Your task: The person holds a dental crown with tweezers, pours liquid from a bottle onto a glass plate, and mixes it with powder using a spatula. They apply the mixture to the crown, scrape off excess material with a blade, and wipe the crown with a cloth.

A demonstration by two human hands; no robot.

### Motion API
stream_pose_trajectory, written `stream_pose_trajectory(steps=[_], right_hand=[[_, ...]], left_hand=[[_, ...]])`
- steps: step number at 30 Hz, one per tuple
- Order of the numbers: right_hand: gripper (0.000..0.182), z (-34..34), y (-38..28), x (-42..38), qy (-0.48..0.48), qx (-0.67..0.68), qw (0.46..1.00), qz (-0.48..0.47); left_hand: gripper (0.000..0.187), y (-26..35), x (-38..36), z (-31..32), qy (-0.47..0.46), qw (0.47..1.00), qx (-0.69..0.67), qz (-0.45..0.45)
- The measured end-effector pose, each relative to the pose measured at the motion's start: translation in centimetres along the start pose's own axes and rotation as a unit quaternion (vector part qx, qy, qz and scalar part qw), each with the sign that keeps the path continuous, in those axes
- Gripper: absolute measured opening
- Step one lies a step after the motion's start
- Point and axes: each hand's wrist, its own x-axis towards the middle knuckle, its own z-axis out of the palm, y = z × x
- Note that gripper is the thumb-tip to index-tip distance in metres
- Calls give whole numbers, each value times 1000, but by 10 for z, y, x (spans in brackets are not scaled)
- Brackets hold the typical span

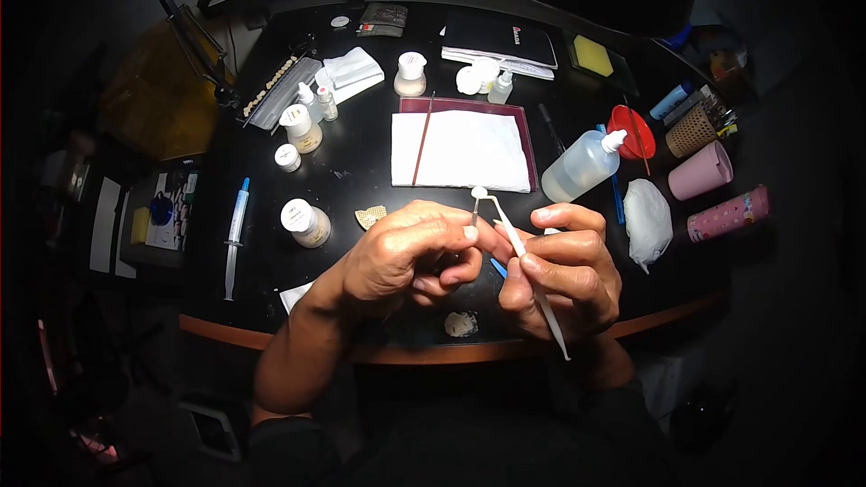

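My left hand (401, 252) pinches a short thin metal pin (474, 213) between thumb and forefinger. A small white rounded piece (479, 192), like a dental crown, sits on top of the pin. In my right hand (575, 275) is a slim white double-ended instrument (540, 296) with bent tips, held like a pen. Its upper tip overlaps the white piece in this view. The fingertips of both hands come close together below it. A patch of whitish powder or paste (461, 324) lies on the desk beneath my hands.
White tissue (478, 149) covers a maroon tray (530, 140), with a brush (423, 140) across it. Left stand powder jars (308, 224) and a syringe (236, 239). To the right are a squeeze bottle (577, 169), a red bowl (622, 119) and crumpled white material (647, 221).
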Motion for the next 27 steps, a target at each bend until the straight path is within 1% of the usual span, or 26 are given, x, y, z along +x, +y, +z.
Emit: stream_pose_trajectory(steps=[16, 24, 27], right_hand=[[29, 0, 3, -1, -13, 3, 1000, -1], [35, -1, 2, -2, -25, -10, 1000, -4], [30, 0, 1, -3, 3, -1, 1000, -1]], left_hand=[[42, 1, 1, 5, 36, 999, -11, -4], [45, 3, 0, 5, 19, 1000, 22, -3], [46, 3, 1, 4, 7, 1000, 26, 2]])
